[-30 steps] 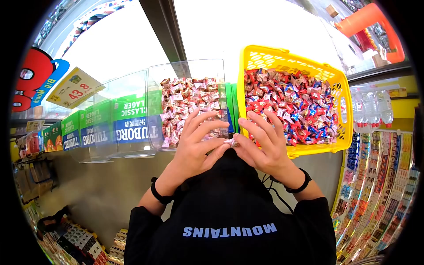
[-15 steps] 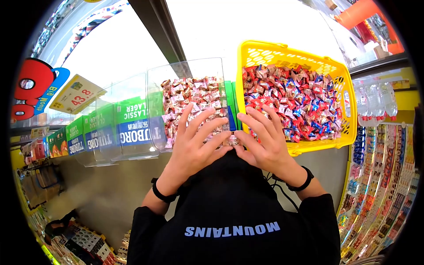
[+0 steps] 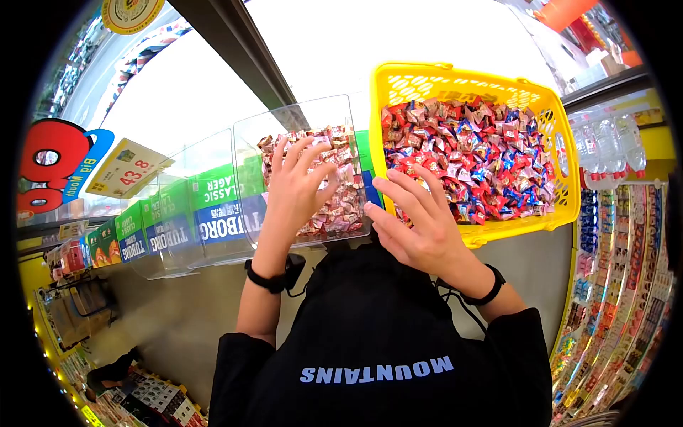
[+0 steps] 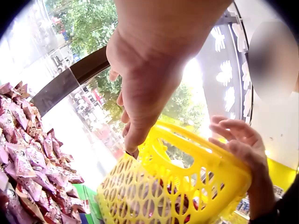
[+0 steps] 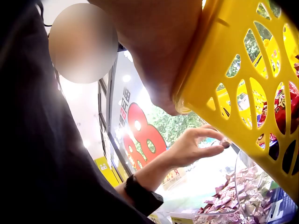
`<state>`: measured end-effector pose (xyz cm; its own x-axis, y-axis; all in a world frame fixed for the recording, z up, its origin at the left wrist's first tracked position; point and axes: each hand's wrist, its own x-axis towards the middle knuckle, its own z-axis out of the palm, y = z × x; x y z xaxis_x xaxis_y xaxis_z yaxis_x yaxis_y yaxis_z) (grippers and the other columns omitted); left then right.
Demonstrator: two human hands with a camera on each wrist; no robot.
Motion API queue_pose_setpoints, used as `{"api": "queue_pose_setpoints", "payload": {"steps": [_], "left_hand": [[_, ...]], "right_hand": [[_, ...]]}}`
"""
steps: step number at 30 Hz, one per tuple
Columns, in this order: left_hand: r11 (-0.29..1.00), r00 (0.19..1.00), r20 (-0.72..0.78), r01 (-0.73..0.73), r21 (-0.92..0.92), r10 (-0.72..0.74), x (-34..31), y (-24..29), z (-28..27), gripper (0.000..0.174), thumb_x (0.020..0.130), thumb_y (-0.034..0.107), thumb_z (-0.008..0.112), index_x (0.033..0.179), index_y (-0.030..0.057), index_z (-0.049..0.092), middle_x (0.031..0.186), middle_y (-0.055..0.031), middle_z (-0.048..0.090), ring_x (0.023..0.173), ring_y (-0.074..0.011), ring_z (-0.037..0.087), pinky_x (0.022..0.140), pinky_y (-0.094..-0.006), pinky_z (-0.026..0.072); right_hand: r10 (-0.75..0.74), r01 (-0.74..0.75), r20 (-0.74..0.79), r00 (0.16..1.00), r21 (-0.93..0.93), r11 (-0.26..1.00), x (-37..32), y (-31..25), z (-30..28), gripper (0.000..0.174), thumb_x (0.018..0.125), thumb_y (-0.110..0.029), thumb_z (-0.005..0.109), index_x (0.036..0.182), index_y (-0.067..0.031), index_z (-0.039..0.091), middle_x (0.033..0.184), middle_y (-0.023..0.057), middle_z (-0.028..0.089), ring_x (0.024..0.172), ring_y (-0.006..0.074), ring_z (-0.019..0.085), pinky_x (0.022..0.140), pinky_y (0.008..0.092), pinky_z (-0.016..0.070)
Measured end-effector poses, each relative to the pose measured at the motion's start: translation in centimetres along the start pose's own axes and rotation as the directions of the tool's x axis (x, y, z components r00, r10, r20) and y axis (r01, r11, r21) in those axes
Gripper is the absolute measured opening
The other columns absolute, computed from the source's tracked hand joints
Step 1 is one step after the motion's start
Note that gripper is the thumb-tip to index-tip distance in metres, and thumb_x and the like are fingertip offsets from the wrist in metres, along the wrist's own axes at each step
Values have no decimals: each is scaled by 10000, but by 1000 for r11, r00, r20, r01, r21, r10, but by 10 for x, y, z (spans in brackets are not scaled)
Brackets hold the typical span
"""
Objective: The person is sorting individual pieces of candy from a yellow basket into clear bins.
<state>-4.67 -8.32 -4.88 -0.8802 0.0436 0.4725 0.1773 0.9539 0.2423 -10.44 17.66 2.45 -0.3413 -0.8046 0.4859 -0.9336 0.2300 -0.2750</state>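
Note:
My left hand (image 3: 294, 186) is raised over a clear bin (image 3: 243, 153) of pink-wrapped candies (image 3: 334, 206). Its thumb and index finger come together at a small dark piece (image 5: 226, 145), whose kind is too small to make out. In front of the yellow basket (image 3: 491, 231) is my right hand (image 3: 420, 228), fingers loosely bent and spread, nothing visible between them. That basket holds a heap of red, blue and pink wrapped candies (image 3: 473, 160). In the left wrist view the right hand (image 4: 240, 140) appears beside the basket.
Green and blue Tuborg cartons (image 3: 217, 203) line up behind more clear bins on the left. A price card (image 3: 128, 167) stands above them. Water bottles (image 3: 612, 149) are right of the basket, near stocked shelves (image 3: 619, 285). A window lies behind.
My hands were together at a small pink-wrapped candy between the bins and have since parted. The left hand has moved up and left over the clear bin; the right stays near the basket.

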Motion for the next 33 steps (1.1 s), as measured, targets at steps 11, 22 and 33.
{"api": "queue_pose_setpoints", "payload": {"steps": [11,22,33], "left_hand": [[985,960,239,118,124,-145,17,-45,32,556,802,317,923,1310,174,750,1537,-115,598,1504,-368,469,1283,-593,301],[990,973,184,-140,-12,140,113,42,-80,411,873,181,864,1270,142,765,1506,-116,622,1443,-382,537,1217,-540,415],[859,650,582,-474,-193,490,226,101,-39,293,880,251,837,1140,136,769,1348,-101,683,1281,-334,637,1143,-497,471]], "right_hand": [[78,-84,-153,985,-30,996,-20,13,-15,355,806,-89,796,1156,-81,744,1393,150,657,1339,341,617,1197,614,415],[301,-354,-239,923,-223,908,-83,74,-84,265,837,-59,815,1095,-68,752,1363,155,678,1299,364,642,1153,561,461],[341,-403,-283,897,-204,892,-111,118,-99,203,835,-60,823,1025,-61,752,1301,133,690,1242,335,655,1153,551,463]]}}
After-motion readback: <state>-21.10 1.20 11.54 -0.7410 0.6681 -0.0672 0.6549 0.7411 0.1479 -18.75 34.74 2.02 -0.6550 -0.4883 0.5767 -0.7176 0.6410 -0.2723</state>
